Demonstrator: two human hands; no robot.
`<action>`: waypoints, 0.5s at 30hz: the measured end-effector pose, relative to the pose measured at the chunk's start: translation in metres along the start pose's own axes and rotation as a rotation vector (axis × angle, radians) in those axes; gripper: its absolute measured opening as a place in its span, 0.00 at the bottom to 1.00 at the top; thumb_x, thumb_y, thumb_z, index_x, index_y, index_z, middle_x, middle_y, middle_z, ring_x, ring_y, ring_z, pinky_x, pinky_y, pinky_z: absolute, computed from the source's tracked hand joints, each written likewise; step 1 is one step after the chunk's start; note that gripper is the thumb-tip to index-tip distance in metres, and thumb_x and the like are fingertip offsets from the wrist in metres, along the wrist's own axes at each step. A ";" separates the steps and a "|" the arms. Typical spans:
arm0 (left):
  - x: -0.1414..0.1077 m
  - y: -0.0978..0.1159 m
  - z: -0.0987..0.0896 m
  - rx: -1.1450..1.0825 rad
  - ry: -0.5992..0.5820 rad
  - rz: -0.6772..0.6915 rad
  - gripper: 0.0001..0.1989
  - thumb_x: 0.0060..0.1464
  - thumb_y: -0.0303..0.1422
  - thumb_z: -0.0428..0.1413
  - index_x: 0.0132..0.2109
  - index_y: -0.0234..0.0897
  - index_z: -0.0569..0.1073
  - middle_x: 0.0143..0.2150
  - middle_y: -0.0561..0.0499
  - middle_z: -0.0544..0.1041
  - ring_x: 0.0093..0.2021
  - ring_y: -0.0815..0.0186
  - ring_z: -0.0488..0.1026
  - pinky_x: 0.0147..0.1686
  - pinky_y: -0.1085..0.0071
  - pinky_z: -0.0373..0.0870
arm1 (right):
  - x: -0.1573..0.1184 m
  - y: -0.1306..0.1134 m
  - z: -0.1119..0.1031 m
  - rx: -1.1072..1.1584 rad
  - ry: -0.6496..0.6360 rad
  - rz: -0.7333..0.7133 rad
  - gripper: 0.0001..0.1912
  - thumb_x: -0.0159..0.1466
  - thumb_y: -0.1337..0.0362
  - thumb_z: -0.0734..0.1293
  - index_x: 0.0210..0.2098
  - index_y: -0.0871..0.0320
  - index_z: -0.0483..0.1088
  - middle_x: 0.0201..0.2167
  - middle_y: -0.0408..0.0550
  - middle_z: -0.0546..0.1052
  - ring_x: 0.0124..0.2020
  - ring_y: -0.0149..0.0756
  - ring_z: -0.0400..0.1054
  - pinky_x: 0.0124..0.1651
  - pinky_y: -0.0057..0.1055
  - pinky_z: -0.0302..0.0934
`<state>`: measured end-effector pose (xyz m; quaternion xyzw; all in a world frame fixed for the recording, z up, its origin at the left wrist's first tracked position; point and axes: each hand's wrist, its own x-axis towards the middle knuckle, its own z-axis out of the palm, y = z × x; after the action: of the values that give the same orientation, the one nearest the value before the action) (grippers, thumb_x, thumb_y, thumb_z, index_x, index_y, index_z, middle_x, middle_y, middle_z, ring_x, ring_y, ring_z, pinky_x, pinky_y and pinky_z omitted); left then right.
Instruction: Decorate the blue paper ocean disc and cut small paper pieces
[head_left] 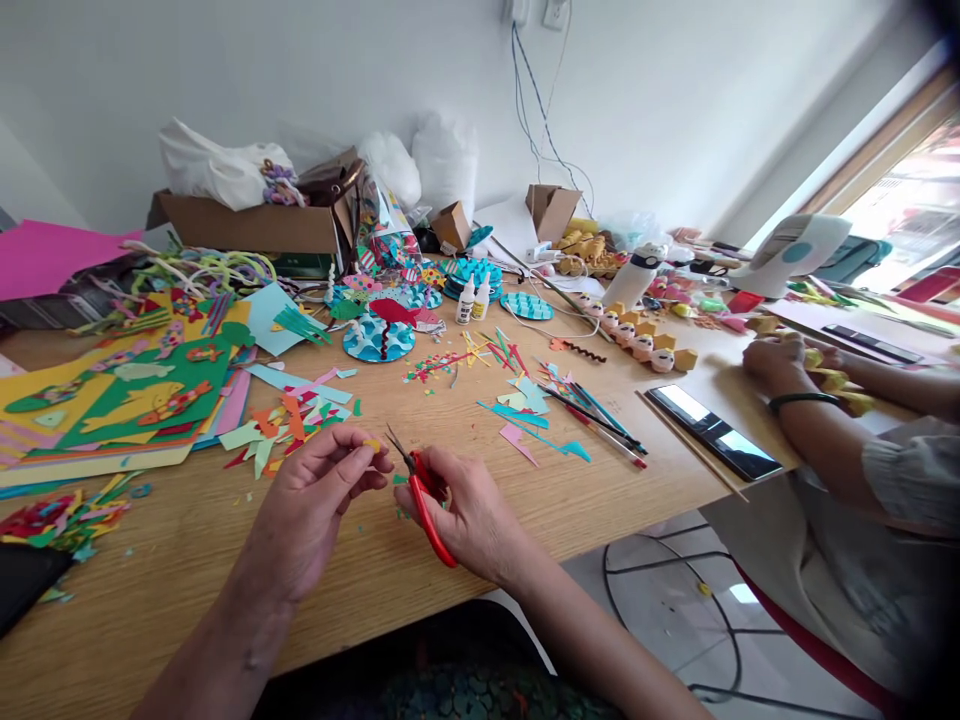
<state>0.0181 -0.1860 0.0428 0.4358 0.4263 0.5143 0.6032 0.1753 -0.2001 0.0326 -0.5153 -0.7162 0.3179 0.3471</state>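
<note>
Between thumb and fingertips, my left hand (315,490) pinches a small piece of yellow paper (372,445). My right hand (469,510) is closed round the red handles of a pair of scissors (431,520). The slim metal blades, slightly parted, point up and left and end just right of the yellow paper, apart from it. Beyond my left hand lies a heap of coloured paper scraps (289,425). A few tiny green bits lie on the table beneath both hands.
Stacked paper sheets with cut-out fish (150,390) cover the left. Glue bottles (472,300) stand behind a blue decorated dome (379,337). Pencils and brushes (600,420) and a phone (712,432) lie to the right. A co-worker's hands (780,365) hold a yellow egg-carton piece at far right.
</note>
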 end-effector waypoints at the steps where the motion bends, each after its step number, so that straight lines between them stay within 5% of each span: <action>1: 0.000 0.001 0.000 -0.016 0.000 -0.003 0.06 0.45 0.34 0.62 0.30 0.37 0.74 0.30 0.54 0.76 0.33 0.70 0.73 0.34 0.76 0.70 | -0.001 0.001 0.000 -0.025 -0.008 -0.002 0.16 0.59 0.56 0.63 0.23 0.57 0.55 0.19 0.38 0.60 0.21 0.26 0.53 0.26 0.24 0.45; 15: 0.000 -0.004 0.000 -0.001 -0.049 0.013 0.06 0.46 0.35 0.62 0.31 0.38 0.75 0.30 0.55 0.76 0.32 0.70 0.73 0.34 0.75 0.72 | -0.003 0.000 0.002 -0.132 -0.022 -0.019 0.17 0.59 0.55 0.63 0.23 0.57 0.54 0.18 0.38 0.59 0.20 0.25 0.51 0.25 0.24 0.41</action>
<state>0.0192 -0.1860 0.0391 0.4508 0.4081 0.5075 0.6105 0.1740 -0.2032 0.0309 -0.5268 -0.7442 0.2722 0.3076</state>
